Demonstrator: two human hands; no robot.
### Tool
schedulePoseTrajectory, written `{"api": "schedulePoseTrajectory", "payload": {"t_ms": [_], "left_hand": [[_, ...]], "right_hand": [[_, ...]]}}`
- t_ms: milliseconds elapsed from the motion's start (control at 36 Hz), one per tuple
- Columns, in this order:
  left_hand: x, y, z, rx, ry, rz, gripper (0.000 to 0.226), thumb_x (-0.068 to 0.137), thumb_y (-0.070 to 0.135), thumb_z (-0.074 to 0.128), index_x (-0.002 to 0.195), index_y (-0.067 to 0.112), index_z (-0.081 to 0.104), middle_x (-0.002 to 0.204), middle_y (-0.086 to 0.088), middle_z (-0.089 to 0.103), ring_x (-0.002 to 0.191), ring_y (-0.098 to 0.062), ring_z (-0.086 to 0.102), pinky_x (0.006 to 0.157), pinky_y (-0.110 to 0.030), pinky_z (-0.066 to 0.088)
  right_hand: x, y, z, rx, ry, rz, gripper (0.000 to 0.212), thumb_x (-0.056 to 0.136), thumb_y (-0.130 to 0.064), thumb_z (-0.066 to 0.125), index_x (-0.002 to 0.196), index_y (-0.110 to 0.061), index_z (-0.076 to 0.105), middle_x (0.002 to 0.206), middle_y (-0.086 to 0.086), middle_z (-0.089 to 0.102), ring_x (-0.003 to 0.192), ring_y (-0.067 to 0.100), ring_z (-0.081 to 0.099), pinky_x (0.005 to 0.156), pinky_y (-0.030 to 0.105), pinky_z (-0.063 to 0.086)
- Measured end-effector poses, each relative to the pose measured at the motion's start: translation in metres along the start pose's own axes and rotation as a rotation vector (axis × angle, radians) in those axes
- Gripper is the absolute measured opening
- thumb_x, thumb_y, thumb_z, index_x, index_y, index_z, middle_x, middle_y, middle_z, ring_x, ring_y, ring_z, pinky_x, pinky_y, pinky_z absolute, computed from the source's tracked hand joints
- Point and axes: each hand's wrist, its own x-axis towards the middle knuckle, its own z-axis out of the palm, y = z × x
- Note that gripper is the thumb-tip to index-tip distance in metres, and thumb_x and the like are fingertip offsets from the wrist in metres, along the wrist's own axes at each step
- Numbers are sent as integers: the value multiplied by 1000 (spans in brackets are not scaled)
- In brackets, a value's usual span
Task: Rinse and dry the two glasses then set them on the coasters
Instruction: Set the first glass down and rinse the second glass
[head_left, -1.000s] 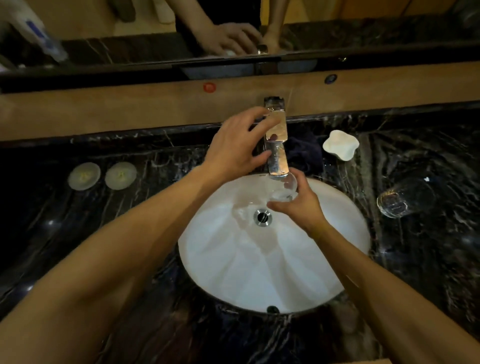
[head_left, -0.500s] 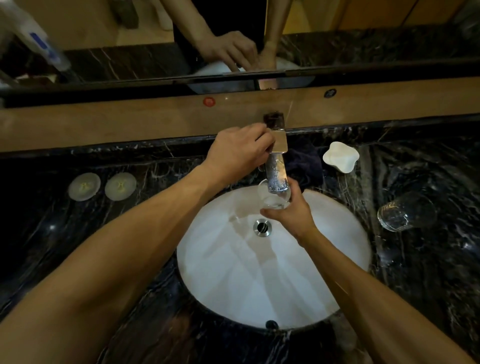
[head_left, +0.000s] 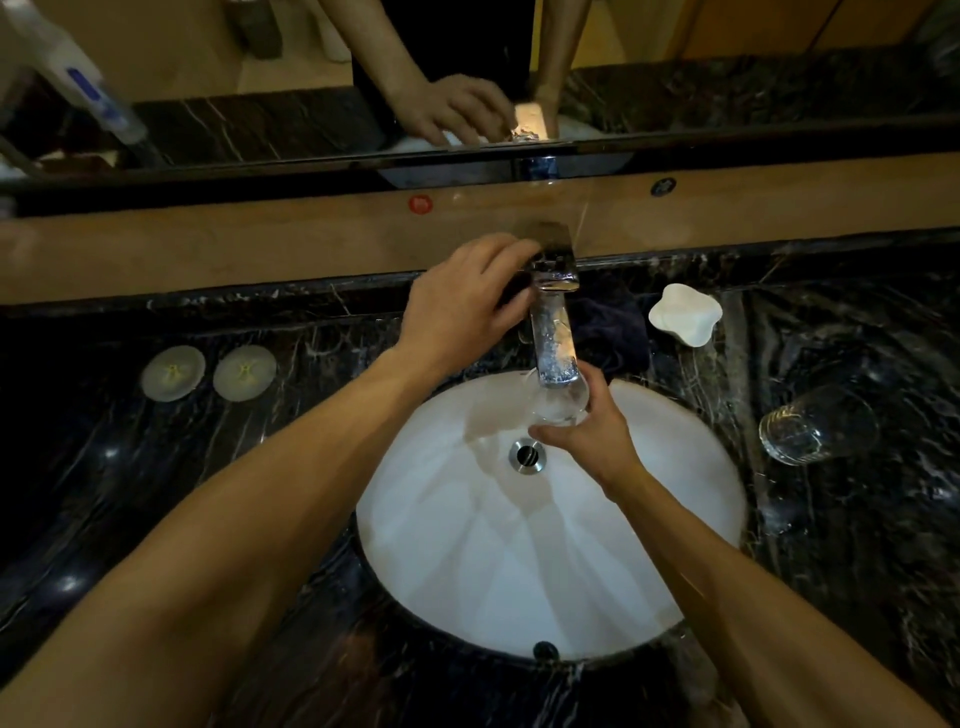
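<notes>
My right hand (head_left: 597, 441) holds a clear glass (head_left: 558, 408) under the spout of the chrome faucet (head_left: 555, 332), above the white sink basin (head_left: 519, 561). My left hand (head_left: 465, 306) grips the faucet handle at the top of the tap. A second clear glass (head_left: 815, 428) stands on the dark marble counter to the right of the basin. Two round pale coasters (head_left: 173, 373) (head_left: 244, 372) lie side by side on the counter at the far left.
A white flower-shaped dish (head_left: 684, 313) sits right of the faucet, with a dark cloth (head_left: 608, 327) behind the tap. A wooden ledge (head_left: 208, 249) and a mirror run along the back. The drain (head_left: 527, 455) is in the basin's middle.
My left hand has slid up from the faucet's spout to its handle. The glass in my right hand has stayed under the spout. The view has tilted slightly.
</notes>
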Motion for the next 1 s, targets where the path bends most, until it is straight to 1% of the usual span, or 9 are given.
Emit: {"api": "schedulePoseTrajectory", "payload": {"t_ms": [111,194,333,472,611,694,750,833,1000], "left_hand": [[-62,-26,11,-72,-73,-346,38,96,36,54,128,16,57,128,-5,60,116,-23,57,83,-37,53],[-134,-51,20,7,-239,-424,48,96,43,46,133,15,55,135,-9,56,125,-28,52,93,-48,51],[-234,-67,24,122,-489,-596,69,93,59,31,155,30,25,164,-2,19,152,-27,12,119,-55,15],[-257,-66,30,144,-527,-639,76,90,63,26,157,35,8,167,3,2,153,-23,0,122,-54,4],[-257,-66,31,149,-518,-651,79,85,51,35,157,35,5,167,2,-2,153,-22,-3,121,-56,2],[-258,-66,32,140,-513,-648,79,85,49,35,157,35,6,167,2,-1,153,-23,-2,121,-57,2],[-259,-66,32,140,-509,-647,79,85,50,34,157,35,6,167,2,-1,153,-22,-3,121,-56,1],[-259,-66,32,140,-508,-650,80,84,50,33,157,35,6,167,3,-2,153,-22,-4,121,-55,-1],[-258,-65,33,148,-503,-651,82,81,49,36,157,35,8,167,3,-1,153,-22,-1,121,-56,1]], "right_hand": [[0,3,-1,-1,0,-1,83,69,-11,88,128,-44,40,123,-13,55,110,12,55,78,16,47],[0,7,0,-3,4,1,85,67,-13,88,128,-47,40,125,-12,55,110,12,56,86,26,51],[-1,9,1,-19,10,-2,84,67,-14,88,128,-47,39,127,-8,55,112,16,54,79,19,46],[-2,10,1,-42,14,0,84,68,-12,88,128,-45,38,125,-8,54,110,15,53,74,13,43],[-4,14,2,-78,27,-9,84,70,-12,87,130,-43,37,118,-19,51,108,9,51,70,4,42],[-5,19,4,-68,27,-8,85,70,-12,88,136,-37,40,121,-16,53,110,9,52,71,2,43],[-6,20,6,-87,55,-10,83,69,-14,88,131,-42,40,118,-21,52,109,8,51,74,5,42],[-6,19,10,-148,126,-10,81,67,-22,89,126,-46,38,117,-16,53,106,10,52,81,21,48],[-1,16,15,-249,147,1,83,67,-31,85,135,-34,38,118,-8,55,105,17,55,83,37,53]]}}
